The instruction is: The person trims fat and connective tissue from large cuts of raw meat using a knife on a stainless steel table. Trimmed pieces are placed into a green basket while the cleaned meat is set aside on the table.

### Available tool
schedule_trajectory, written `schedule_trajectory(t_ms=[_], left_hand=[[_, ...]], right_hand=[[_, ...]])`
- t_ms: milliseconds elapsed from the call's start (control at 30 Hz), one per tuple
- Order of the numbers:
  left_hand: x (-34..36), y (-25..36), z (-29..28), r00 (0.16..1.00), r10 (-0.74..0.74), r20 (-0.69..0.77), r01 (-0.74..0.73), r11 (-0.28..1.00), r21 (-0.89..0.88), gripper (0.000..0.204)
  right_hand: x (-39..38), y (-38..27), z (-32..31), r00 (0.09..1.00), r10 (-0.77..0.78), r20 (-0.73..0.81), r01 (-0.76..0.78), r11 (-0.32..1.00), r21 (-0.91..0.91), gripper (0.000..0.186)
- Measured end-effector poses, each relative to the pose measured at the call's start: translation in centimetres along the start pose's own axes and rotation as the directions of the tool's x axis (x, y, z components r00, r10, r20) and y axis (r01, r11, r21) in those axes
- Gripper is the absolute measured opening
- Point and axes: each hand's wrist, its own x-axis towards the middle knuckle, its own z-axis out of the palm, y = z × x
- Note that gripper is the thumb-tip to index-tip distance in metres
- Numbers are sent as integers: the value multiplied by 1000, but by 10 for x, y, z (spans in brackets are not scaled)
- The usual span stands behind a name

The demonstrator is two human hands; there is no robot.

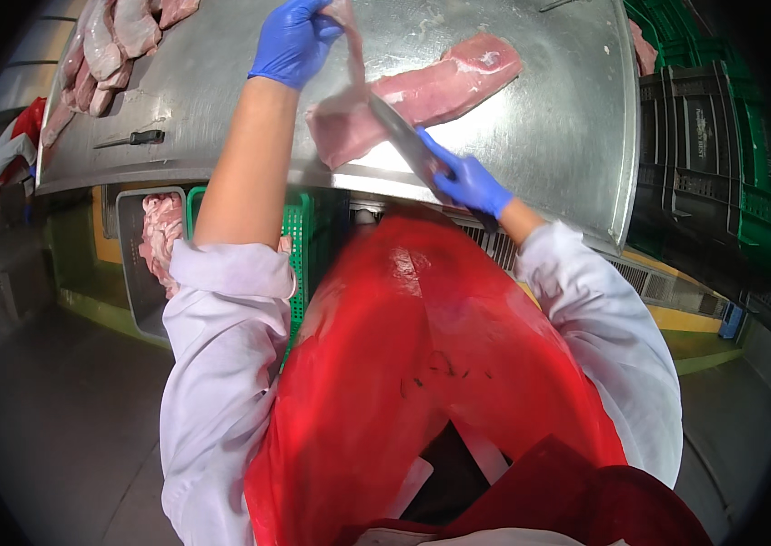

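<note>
A long pink slab of raw meat (444, 91) lies slantwise on the steel table (567, 109). My left hand (292, 44), in a blue glove, is raised above the table and pinches a thin pale strip of meat (353, 47). That strip hangs taut down to the slab's left part. In my blue-gloved right hand (469, 180) is a knife (402, 135), gripped near the table's front edge. Its blade points up and left, its tip where strip and slab meet. Motion blurs the blade and part of the handle.
Several meat pieces (103, 55) are heaped at the far left. A black-handled tool (144, 137) lies nearer. Below the table stand a grey bin (131, 264) of trimmings and a green crate (296, 223). Black crates (699, 136) rise at right; another person (14, 159) is at left.
</note>
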Motion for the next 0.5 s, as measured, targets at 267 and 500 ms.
schedule_trajectory(t_ms=[267,500], left_hand=[[-46,66,-10,985,171,9,-171,984,-50,10],[-157,137,11,957,272,105,-243,943,-229,10]], right_hand=[[65,-59,33,994,84,70,-71,983,-169,72],[152,-43,102,926,-365,-96,354,928,-119,75]])
